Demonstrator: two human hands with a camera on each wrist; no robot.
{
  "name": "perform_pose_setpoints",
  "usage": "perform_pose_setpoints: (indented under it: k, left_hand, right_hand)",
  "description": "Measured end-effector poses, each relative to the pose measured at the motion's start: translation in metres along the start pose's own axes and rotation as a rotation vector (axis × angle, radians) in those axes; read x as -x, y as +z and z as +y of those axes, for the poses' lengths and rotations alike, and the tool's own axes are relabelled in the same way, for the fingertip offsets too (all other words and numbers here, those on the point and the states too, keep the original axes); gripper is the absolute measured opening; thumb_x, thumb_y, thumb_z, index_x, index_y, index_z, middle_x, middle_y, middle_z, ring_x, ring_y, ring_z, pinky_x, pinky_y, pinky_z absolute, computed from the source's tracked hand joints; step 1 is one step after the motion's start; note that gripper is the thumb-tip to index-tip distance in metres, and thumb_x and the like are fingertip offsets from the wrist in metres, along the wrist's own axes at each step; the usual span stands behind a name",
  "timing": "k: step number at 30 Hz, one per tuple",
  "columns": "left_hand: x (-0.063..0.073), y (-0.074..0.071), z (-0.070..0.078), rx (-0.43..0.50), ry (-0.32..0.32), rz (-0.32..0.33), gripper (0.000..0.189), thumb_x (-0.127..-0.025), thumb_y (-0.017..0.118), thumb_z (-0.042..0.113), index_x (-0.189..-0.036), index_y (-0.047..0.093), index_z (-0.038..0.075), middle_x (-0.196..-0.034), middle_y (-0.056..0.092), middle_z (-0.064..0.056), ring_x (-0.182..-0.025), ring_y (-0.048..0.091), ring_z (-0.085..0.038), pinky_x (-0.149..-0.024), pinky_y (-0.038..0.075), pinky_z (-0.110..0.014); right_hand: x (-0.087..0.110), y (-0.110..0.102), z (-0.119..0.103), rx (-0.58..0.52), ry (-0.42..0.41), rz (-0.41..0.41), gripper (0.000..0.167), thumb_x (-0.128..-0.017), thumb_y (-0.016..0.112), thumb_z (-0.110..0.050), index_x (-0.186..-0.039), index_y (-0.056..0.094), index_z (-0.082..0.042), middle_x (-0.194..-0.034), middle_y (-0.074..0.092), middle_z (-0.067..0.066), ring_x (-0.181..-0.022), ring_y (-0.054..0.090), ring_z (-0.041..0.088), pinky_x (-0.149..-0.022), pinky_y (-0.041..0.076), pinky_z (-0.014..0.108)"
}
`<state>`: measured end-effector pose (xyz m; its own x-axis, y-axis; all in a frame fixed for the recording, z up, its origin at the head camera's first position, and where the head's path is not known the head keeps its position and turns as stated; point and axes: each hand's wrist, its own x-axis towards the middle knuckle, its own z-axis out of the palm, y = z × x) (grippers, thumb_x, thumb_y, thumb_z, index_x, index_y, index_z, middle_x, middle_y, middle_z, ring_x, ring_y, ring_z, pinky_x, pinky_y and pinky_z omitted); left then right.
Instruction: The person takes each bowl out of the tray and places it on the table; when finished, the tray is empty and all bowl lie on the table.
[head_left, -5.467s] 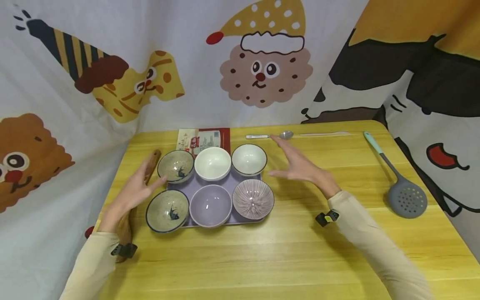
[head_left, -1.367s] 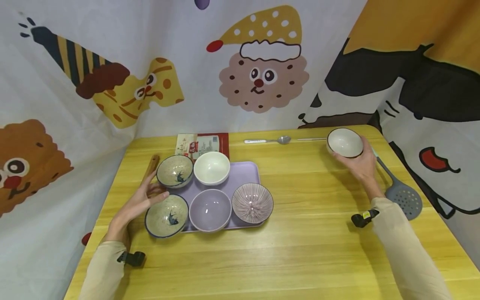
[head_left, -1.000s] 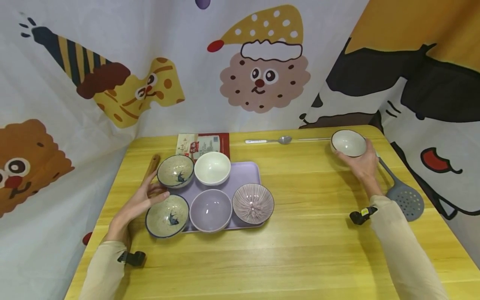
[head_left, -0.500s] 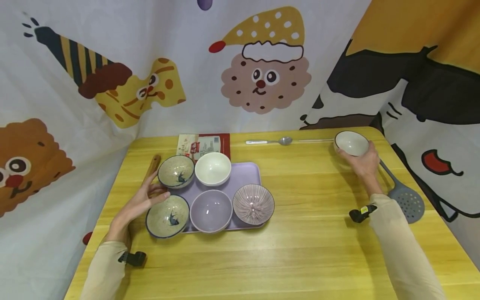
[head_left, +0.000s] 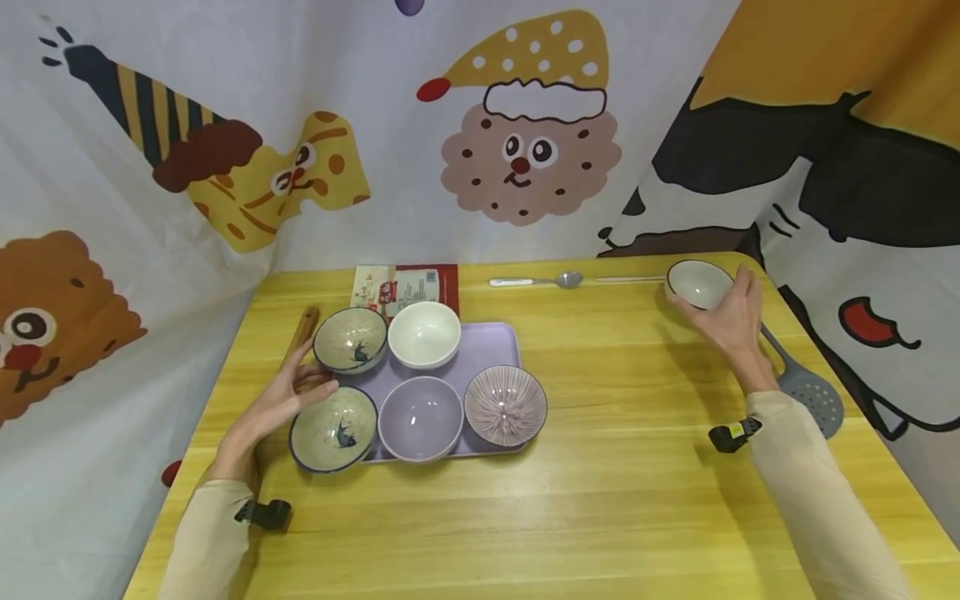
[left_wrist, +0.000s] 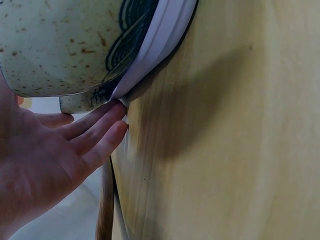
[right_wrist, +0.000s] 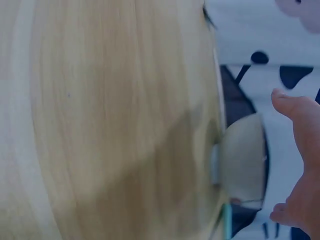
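Observation:
At the back right of the table stands a white bowl with a dark rim (head_left: pixel 697 283). My right hand (head_left: pixel 731 321) is just over its near right side, thumb and fingers spread. In the right wrist view a gap shows between the hand and the bowl (right_wrist: pixel 242 157). My left hand (head_left: pixel 277 400) lies at the left end of the lilac tray (head_left: pixel 487 342), beside two speckled bowls, the far one (head_left: pixel 348 337) and the near one (head_left: pixel 330 429). Its extended fingertips (left_wrist: pixel 117 112) touch the tray's edge in the left wrist view.
Also on the tray are a plain white bowl (head_left: pixel 424 333), a lilac bowl (head_left: pixel 420 421) and a striped bowl (head_left: pixel 506 406). Behind lie a red-and-cream packet (head_left: pixel 420 287) and a spoon (head_left: pixel 536 281). A grey slotted turner (head_left: pixel 813 400) lies right; a wooden handle (head_left: pixel 303 329) shows left.
The dark-rimmed white bowl has gone from the tray's back right corner to the table's back right. My right hand has just let go of it and lifted slightly. The left hand stays at the tray.

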<state>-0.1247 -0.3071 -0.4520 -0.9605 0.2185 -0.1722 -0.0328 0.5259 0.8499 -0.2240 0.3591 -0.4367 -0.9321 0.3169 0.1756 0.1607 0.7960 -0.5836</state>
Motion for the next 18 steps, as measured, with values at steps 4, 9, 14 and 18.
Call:
perform_pose_setpoints:
  k: [4, 9, 14, 18]
  left_hand:
    - [0.000, 0.000, 0.001, 0.007, -0.006, 0.001, 0.099, -0.099, 0.065, 0.023, -0.162, -0.010, 0.005, -0.149, 0.038, -0.042, -0.136, 0.043, -0.055, -0.112, 0.038, -0.067]
    - [0.000, -0.001, 0.001, -0.001, -0.009, 0.001, 0.099, -0.100, 0.064, 0.025, -0.162, -0.010, 0.004, -0.149, 0.038, -0.042, -0.136, 0.043, -0.055, -0.112, 0.039, -0.066]
    - [0.000, -0.001, 0.001, 0.000, -0.009, 0.002, 0.099, -0.100, 0.064, 0.025, -0.162, -0.010, 0.004, -0.148, 0.039, -0.042, -0.136, 0.044, -0.055, -0.112, 0.039, -0.066]
    - [0.000, -0.001, 0.002, 0.011, -0.010, -0.001, 0.100, -0.099, 0.065, 0.024, -0.162, -0.010, 0.005, -0.148, 0.039, -0.042, -0.136, 0.043, -0.055, -0.112, 0.039, -0.066]
  right_hand:
    - [0.009, -0.008, -0.013, -0.004, -0.088, 0.029, 0.117, -0.084, 0.077, -0.050, -0.163, 0.004, -0.004, -0.164, 0.014, 0.030, -0.144, 0.027, 0.053, -0.106, 0.034, 0.076]
    - [0.018, -0.014, -0.028, -0.024, -0.157, 0.038, 0.113, -0.084, 0.078, -0.047, -0.162, 0.009, -0.004, -0.162, 0.019, 0.031, -0.137, 0.034, 0.056, -0.099, 0.037, 0.078]
    - [0.029, -0.018, -0.042, -0.065, -0.206, 0.017, 0.112, -0.084, 0.079, -0.044, -0.162, 0.011, -0.004, -0.161, 0.021, 0.031, -0.137, 0.035, 0.057, -0.098, 0.037, 0.079]
    - [0.039, -0.020, -0.054, -0.091, -0.253, -0.014, 0.111, -0.084, 0.080, -0.041, -0.163, 0.011, -0.004, -0.165, 0.016, 0.029, -0.147, 0.024, 0.052, -0.112, 0.028, 0.076]
